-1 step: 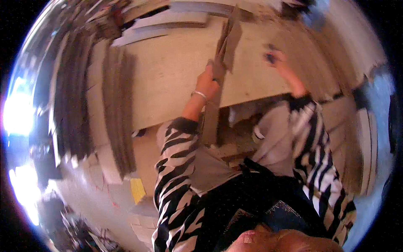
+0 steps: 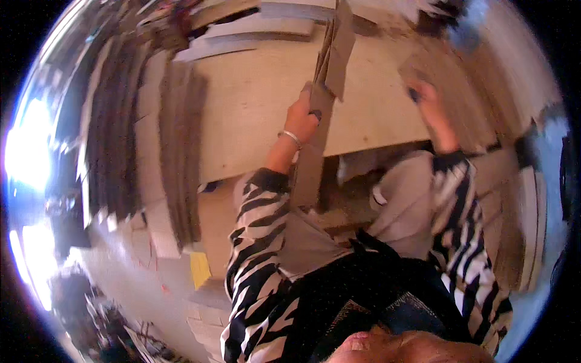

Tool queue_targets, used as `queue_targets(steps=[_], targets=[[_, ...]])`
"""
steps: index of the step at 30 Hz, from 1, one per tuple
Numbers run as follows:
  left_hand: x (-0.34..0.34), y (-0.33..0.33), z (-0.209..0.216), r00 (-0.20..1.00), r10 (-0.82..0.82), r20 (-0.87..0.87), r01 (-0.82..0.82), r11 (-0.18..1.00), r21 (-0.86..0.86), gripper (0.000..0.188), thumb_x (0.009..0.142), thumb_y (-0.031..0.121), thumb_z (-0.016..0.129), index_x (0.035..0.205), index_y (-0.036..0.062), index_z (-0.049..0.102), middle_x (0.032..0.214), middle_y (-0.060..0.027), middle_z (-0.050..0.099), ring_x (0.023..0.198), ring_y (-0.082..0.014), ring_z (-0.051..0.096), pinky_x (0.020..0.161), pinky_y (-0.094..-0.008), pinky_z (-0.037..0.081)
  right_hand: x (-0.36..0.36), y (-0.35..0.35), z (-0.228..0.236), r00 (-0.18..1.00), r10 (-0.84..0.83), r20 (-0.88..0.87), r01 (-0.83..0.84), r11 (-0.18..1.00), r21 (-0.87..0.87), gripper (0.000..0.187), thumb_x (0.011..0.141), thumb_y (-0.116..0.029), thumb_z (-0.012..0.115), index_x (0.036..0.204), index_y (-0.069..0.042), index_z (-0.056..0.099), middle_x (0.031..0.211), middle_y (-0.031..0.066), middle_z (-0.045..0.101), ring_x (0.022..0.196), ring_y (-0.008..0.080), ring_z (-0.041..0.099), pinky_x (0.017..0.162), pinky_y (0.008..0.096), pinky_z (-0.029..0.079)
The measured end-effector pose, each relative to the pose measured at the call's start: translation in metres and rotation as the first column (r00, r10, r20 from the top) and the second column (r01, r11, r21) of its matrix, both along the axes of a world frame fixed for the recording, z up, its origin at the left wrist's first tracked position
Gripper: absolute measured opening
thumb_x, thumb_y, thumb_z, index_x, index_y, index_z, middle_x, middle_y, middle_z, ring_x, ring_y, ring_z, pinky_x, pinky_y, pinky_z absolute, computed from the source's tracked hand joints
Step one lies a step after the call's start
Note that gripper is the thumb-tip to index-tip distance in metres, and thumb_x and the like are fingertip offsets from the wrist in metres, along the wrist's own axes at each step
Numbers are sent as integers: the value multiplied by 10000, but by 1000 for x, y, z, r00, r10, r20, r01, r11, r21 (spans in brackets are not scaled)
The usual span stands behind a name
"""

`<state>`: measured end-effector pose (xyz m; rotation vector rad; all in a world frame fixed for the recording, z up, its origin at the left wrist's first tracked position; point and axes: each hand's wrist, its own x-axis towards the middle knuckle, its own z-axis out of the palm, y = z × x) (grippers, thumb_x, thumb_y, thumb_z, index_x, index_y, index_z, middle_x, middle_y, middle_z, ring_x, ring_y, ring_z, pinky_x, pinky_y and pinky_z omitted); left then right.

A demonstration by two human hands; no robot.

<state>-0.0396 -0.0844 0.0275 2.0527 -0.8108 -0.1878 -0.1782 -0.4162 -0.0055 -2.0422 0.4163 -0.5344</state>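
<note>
Head view, left hand: the left hand (image 2: 301, 118) has its grip closed around the folded cardboard (image 2: 340, 51).
Folded cardboard: brown, flat-sided, with layered flaps at its far end; it stands over the middle of the surface (image 2: 254, 97) and its lower part reaches past the near edge.
Right hand: the right hand (image 2: 428, 100) is blurred beside the cardboard sheets (image 2: 469, 112) on the right; whether its grip is clenched or released, I cannot tell.
Surface: pale, smooth, wood-like, with a straight near edge.
Left side: brown cardboard stacks (image 2: 175, 133), their layered edges upright.
Far side: pale flat strips (image 2: 260, 29).
Open room: bare surface on both sides of the folded cardboard.
Writing: too blurred to tell.
</note>
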Motion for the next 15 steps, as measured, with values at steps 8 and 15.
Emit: queue_targets(steps=[8, 15], targets=[[1, 141, 150, 564, 374, 736, -498, 865, -58, 480, 689, -94, 478, 1149, 30, 539, 1165, -222, 542, 1036, -423, 535, 857, -464, 471, -143, -61, -51, 815, -502, -288, 21, 522, -852, 460, 803, -239, 678, 1183, -13, 548, 1371, 147, 462, 1233, 304, 467, 986, 427, 388], [33, 293, 108, 368, 108, 923, -898, 300, 323, 565, 783, 122, 590, 1332, 127, 456, 1215, -100, 525, 1163, -310, 499, 873, -501, 441, -130, -156, -106, 880, -476, -14, 414, 780, -469, 298, 876, -231, 577, 1044, 15, 592, 1084, 259, 611, 1049, 385, 572, 876, 410, 433]])
